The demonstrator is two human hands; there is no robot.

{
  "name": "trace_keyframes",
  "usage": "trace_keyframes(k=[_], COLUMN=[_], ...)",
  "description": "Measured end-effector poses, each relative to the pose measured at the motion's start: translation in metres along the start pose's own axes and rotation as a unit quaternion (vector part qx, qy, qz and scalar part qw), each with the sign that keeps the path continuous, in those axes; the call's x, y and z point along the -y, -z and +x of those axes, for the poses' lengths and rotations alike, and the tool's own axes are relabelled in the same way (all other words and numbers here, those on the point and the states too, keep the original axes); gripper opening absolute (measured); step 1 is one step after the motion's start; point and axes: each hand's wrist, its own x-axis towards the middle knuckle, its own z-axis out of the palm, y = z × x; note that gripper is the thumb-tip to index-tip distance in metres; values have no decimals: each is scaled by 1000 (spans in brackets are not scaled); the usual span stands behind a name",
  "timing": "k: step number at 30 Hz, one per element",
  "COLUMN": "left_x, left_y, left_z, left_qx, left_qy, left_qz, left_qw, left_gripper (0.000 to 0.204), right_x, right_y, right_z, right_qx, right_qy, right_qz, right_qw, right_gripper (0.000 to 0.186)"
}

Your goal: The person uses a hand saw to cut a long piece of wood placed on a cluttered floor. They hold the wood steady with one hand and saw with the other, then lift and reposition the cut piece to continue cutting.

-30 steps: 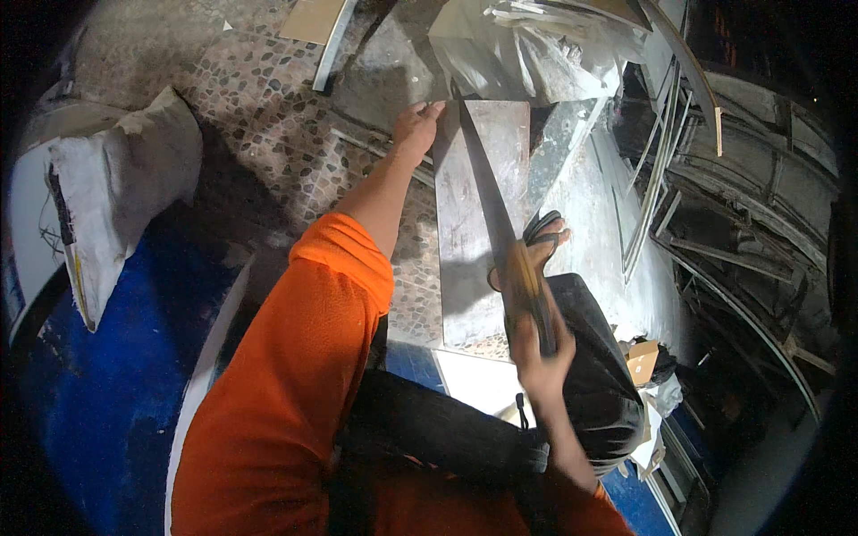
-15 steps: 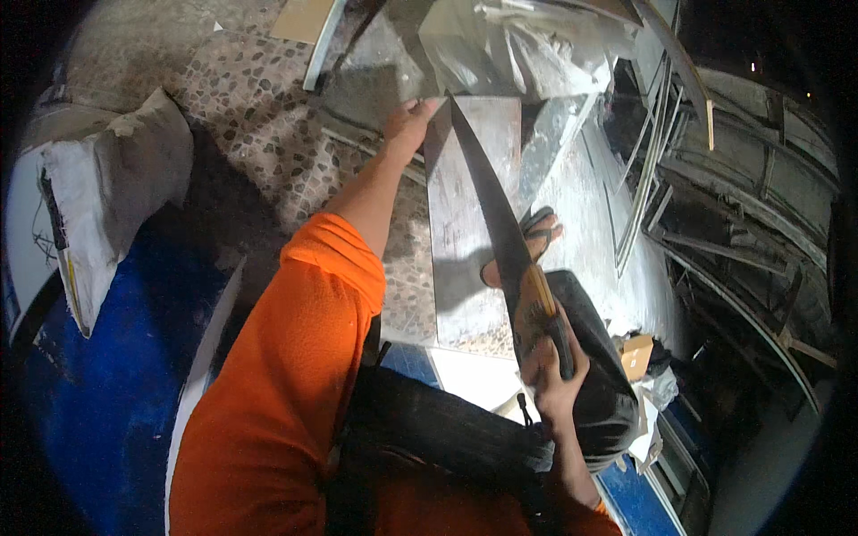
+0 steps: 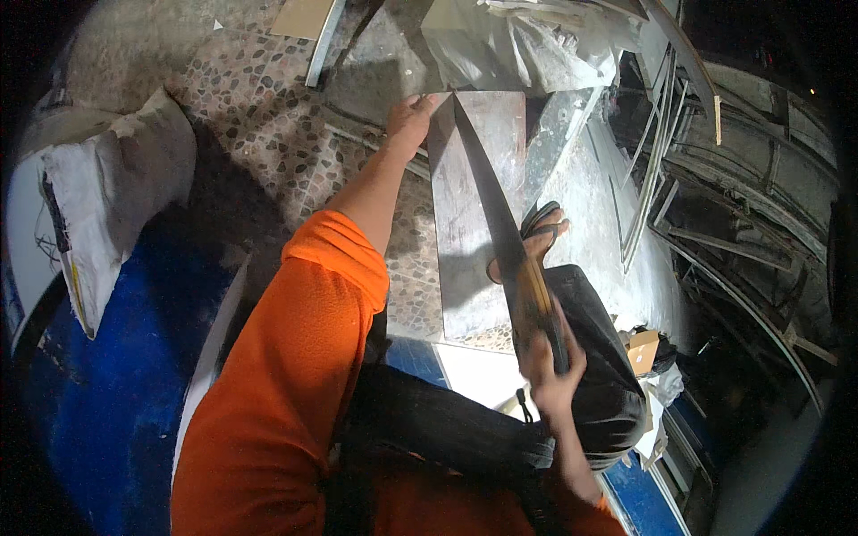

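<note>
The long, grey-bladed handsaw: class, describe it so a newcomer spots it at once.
At the picture's centre, find the scuffed, pale, rectangular board. Slanting across it in view, held by the bare right hand, is the long, grey-bladed handsaw. Unlike the board, it tapers toward its tip and has a yellow-and-black handle.

- The floor [image 3: 241, 107] is brownish, with a pattern of dark stones.
- On it, far ahead, lies a small white scrap [image 3: 217, 26].
- A long greyish board [image 3: 472, 170] extends over the floor — whether it touches, I cannot tell.
- Left of it — a thin pale strip [image 3: 349, 138].
</note>
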Motion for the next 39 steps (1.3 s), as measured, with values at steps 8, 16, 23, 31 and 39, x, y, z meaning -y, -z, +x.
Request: trace_keyframes(k=[8, 16, 23, 31, 39], left_x=[-3, -3, -4, 9, 13], left_y=[-26, -10, 1, 9, -15], left_z=[10, -10, 23, 11, 15], left_qx=[109, 26, 114, 49, 129], left_qy=[1, -8, 36, 0, 52], left_qz=[-82, 63, -57, 24, -127], left_qw=[991, 998, 991, 998, 982], left_gripper=[67, 64, 69, 67, 71], right_x=[56, 6, 27, 2, 19], right_y=[-72, 19, -87, 2, -85], right_z=[196, -31, 198, -13, 209], right_qx=[-54, 16, -27, 5, -25], right_qy=[-54, -7, 59, 10, 106], right_qz=[-50, 12, -7, 20, -119], right_qw=[996, 1000, 998, 1000, 987], right_gripper=[60, 58, 39, 60, 46])
